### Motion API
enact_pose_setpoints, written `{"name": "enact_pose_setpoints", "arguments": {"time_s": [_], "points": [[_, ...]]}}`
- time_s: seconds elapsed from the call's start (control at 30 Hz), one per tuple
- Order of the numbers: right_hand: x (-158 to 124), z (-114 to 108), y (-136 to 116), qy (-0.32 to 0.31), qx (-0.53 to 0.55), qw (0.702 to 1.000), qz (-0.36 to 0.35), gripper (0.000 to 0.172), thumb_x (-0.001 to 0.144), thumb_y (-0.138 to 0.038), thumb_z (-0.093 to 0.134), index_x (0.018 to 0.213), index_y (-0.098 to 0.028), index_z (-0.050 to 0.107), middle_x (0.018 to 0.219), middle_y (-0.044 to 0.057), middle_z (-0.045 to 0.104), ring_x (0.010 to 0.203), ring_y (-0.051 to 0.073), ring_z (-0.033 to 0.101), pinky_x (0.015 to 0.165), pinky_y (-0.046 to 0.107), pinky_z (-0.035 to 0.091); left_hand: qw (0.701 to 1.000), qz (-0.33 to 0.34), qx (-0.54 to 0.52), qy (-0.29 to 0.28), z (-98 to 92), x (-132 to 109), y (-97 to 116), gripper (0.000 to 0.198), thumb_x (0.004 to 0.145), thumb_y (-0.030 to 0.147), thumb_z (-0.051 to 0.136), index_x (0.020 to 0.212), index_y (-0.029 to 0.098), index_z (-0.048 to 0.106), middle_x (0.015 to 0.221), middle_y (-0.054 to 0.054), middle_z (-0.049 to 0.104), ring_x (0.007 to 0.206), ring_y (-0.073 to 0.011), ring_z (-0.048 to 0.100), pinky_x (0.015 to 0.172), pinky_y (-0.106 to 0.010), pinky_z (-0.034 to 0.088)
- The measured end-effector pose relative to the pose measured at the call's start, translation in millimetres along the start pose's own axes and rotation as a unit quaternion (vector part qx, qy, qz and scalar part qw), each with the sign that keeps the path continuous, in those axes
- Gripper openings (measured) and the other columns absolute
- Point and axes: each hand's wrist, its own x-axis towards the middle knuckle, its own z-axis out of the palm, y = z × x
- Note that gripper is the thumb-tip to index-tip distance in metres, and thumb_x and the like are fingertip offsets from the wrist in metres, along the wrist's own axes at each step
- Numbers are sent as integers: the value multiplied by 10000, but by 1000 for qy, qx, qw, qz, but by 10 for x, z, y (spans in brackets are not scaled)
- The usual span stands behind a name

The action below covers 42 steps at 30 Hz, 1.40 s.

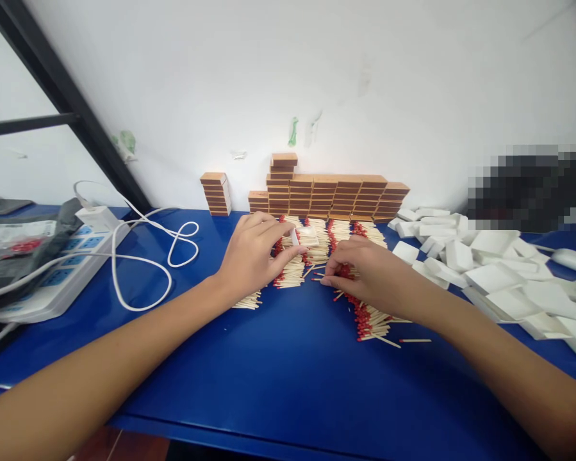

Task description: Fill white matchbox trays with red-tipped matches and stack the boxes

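My left hand [255, 253] holds a small white matchbox tray [307, 237] between thumb and fingers, above rows of matches. Some red match heads show at the tray's near end. To its right, my right hand [359, 272] pinches a match [318, 279] by thumb and fingertips, low over the table. Red-tipped matches [291, 275] lie in several bundles beneath and around both hands. Another heap of matches [371, 320] sits under and in front of my right hand, and a loose match [416, 340] lies apart from it.
Stacked brown matchboxes [323, 192] line the wall, with a separate stack [214, 194] to their left. White empty trays [499, 256] are heaped at the right. On the left, a power strip [83, 256] and looped white cable [170, 282] lie on the blue table [268, 378].
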Motion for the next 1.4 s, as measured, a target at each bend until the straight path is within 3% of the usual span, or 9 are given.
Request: {"name": "enact_pose_setpoints", "arguments": {"time_s": [0.17,0.4,0.6,0.77,0.93,1.17,1.4], "points": [[-29,70,52,39,-51,997,-36,105,930,-307,749,946,-209,716,925,87,688,948,278,591,836,406,468,1000,1,0,-1,2,-4,2,380,982,485,723,1150,144,730,996,-90,785,989,-253,678,889,-409,492],[-32,91,83,37,-81,994,-57,143,979,-341,689,1025,-211,729,956,109,675,971,295,590,899,458,458,1000,-17,-12,-10,11,-8,7,384,991,520,701,1166,180,731,1006,-87,785,1011,-256,680,900,-413,492],[-28,89,79,40,-70,995,-60,128,984,-318,684,1028,-202,718,962,107,669,971,289,578,887,442,451,1000,-18,-8,-11,6,-2,13,346,997,488,702,1143,176,735,996,-88,785,1001,-255,678,883,-405,488],[-14,107,78,22,-56,996,-59,124,981,-260,674,877,-199,701,900,100,644,933,281,550,828,416,441,1000,-7,-10,-8,5,-2,10,363,980,480,729,1154,161,737,1003,-91,787,1003,-256,680,889,-407,492],[-1,60,56,20,-30,997,-73,144,984,-222,650,843,-210,671,899,101,658,937,279,545,819,408,434,1000,-7,-9,-13,4,0,3,369,990,494,710,1151,163,742,1012,-91,792,1001,-256,677,907,-416,494],[2,-76,-1,74,5,996,-52,160,1032,-283,563,891,-240,625,938,86,698,926,275,572,817,413,455,1000,-10,-13,-17,-3,9,14,372,985,517,708,1123,175,749,1023,-93,792,1014,-258,675,916,-416,489],[16,161,38,8,36,996,-81,81,999,-180,594,948,-223,640,909,81,678,934,248,595,774,357,485,1000,-12,-12,-13,4,3,-2,359,990,489,709,1152,170,736,1021,-96,789,1017,-264,673,911,-423,490]]}}
